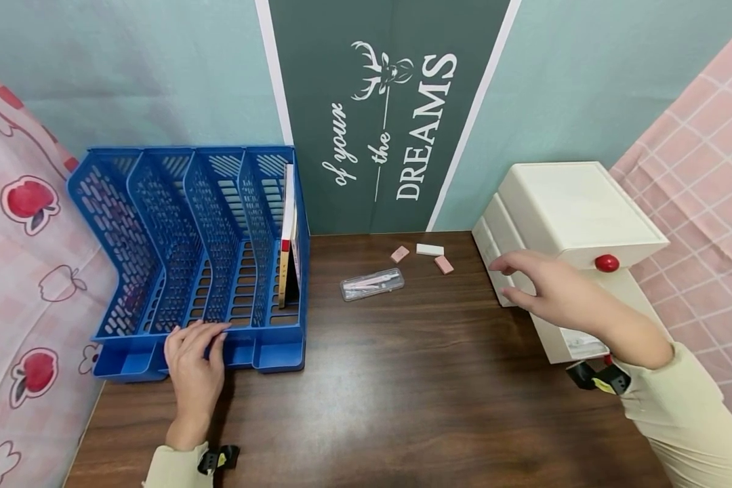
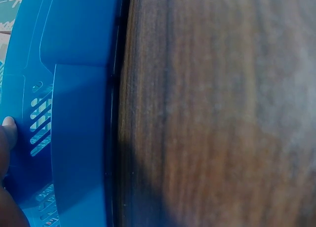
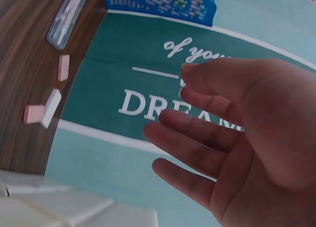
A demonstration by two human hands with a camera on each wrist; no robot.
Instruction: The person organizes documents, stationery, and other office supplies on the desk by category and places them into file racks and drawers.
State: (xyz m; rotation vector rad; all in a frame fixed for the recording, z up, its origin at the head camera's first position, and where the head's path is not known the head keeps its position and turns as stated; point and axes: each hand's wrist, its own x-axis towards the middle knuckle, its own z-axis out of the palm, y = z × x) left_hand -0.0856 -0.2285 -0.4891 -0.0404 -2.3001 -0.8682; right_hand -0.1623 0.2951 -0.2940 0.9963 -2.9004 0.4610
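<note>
A blue file rack [image 1: 280, 346] with upright dividers stands at the left of the table. My left hand [image 1: 195, 366] grips its front rim, and the thumb [image 2: 9, 122] lies against the front panel in the left wrist view. Some left fingers are hidden behind that panel. My right hand [image 1: 555, 291] hovers beside a white drawer unit [image 1: 592, 203], holding nothing, its fingers loosely bent and apart. A red knob [image 1: 606, 263] sits on the unit's upper drawer. Below, a lower drawer juts forward, partly covered by the right forearm, with something clear [image 1: 582, 342] inside.
Thin books [image 1: 288, 237] stand in the rack's rightmost slot. On the table [image 1: 402, 379] lie a clear case [image 1: 372, 285] with slim tools, two pink erasers [image 1: 399, 254] and a white eraser [image 1: 430, 250]. A printed cloth backs the table.
</note>
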